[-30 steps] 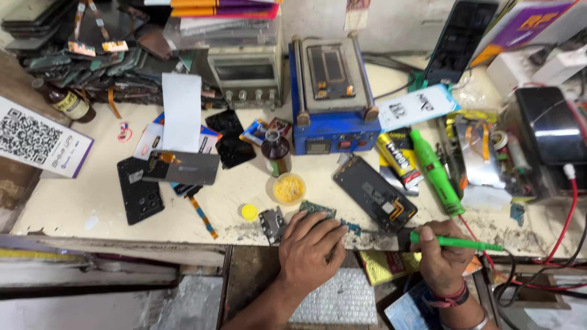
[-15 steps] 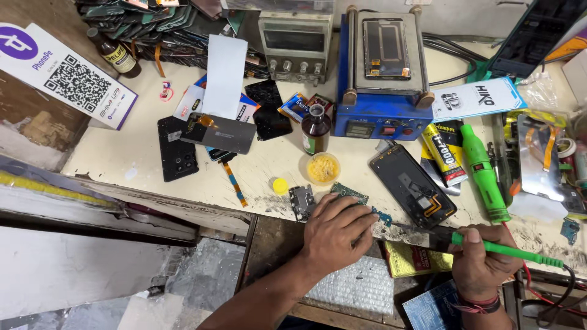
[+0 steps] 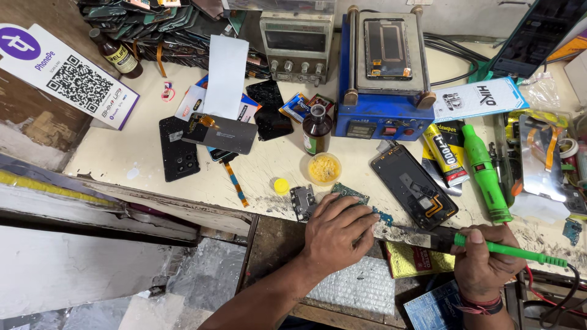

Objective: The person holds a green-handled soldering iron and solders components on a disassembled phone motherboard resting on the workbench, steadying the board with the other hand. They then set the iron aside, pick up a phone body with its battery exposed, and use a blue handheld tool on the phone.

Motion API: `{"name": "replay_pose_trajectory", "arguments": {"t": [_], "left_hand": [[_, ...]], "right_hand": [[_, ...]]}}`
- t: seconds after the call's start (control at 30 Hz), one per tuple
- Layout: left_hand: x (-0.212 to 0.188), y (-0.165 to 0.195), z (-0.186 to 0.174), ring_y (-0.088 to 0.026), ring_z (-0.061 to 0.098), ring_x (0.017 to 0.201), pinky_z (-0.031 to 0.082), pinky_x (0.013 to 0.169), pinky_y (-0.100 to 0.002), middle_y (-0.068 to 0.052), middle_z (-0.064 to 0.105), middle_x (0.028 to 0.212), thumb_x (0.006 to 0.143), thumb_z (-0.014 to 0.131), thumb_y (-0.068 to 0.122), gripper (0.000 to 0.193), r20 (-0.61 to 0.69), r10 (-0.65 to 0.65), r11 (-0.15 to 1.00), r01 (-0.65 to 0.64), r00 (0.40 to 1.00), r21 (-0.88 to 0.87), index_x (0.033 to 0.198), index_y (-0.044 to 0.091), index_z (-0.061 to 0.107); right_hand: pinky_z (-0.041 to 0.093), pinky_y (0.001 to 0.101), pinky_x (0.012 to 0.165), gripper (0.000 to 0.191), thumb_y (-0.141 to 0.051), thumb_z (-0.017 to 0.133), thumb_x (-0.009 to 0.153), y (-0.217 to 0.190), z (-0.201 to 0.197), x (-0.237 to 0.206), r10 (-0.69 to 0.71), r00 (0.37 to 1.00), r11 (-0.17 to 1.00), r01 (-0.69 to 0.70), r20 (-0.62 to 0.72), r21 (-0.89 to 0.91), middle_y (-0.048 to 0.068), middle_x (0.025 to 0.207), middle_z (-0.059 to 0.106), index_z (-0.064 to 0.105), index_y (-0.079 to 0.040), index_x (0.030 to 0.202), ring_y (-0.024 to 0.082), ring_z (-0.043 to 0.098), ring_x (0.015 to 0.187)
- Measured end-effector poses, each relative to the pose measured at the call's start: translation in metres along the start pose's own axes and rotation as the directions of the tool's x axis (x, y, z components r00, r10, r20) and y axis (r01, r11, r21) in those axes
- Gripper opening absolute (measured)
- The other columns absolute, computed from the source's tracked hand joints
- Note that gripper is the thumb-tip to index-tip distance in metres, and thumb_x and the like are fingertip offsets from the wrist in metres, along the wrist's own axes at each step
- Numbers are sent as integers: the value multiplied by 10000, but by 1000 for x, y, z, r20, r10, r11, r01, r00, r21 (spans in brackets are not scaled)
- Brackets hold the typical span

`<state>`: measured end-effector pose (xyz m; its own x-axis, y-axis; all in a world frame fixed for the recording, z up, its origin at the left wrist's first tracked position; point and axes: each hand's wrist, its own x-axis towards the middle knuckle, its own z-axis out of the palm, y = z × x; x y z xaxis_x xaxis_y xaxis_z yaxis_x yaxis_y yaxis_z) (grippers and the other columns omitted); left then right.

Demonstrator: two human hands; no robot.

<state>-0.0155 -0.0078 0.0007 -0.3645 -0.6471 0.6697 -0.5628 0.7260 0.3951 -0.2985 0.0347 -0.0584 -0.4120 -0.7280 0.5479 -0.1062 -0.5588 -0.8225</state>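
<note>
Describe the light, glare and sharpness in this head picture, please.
Head view: even, soft light with faint shadows; the shiny silver foil sheet at right gives mild glare; the left hand and the green-handled soldering iron in the right hand are sharp; edges bend slightly.

A scuffed cream workbench (image 3: 122, 162) carries a blue heating station (image 3: 384, 67), a grey power supply (image 3: 298, 41), a brown bottle (image 3: 317, 129), an opened phone (image 3: 414, 186), a black phone back (image 3: 178, 148), a green circuit board (image 3: 350, 193), a yellow-filled round pot (image 3: 324, 168) and a glue tube (image 3: 446, 153).
</note>
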Motion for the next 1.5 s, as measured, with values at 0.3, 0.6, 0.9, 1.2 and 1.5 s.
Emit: {"name": "replay_pose_trajectory", "arguments": {"t": [0.3,0.6,0.9,1.2,1.5], "left_hand": [[1,1,-2,-228,650,1184,458,1118,-481,-25,751,1128,918,708,192,201,0,-1,1000,1,1000,-2,1077,114,804],[1,1,-2,-230,657,1170,458,1124,-484,-21,756,1125,906,709,191,197,-15,-1,1000,1,1000,0,1063,121,807],[0,0,1,-218,663,1168,459,1123,-480,-25,762,1127,951,700,209,182,-6,-2,1000,2,1000,2,1065,120,810],[0,-1,1,-218,667,1167,456,1128,-484,-26,761,1131,942,704,209,186,-7,1,1000,-1,1000,9,1066,120,809],[1,1,-1,-219,669,1170,460,1124,-475,-23,761,1130,927,718,196,180,-12,-11,1000,11,1000,0,1064,122,810]], "right_hand": [[481,215,541,243,-97,648,1129,0,-2,-2,14,1000,1000,-14,7,18,153,793,664,563,21,935,104,574,546],[480,216,535,244,-95,640,1125,-2,1,0,18,1000,1000,-18,3,23,157,770,659,555,15,924,103,571,539],[481,215,534,253,-102,643,1127,-4,2,0,26,1000,1000,-26,7,2,140,770,653,562,14,917,93,569,538],[478,208,548,264,-97,646,1134,-6,4,1,19,999,1000,-19,28,14,124,767,650,568,11,906,91,572,549],[475,213,536,247,-113,638,1119,-8,6,3,29,999,1000,-29,17,0,117,766,650,573,8,914,91,570,534]]}}
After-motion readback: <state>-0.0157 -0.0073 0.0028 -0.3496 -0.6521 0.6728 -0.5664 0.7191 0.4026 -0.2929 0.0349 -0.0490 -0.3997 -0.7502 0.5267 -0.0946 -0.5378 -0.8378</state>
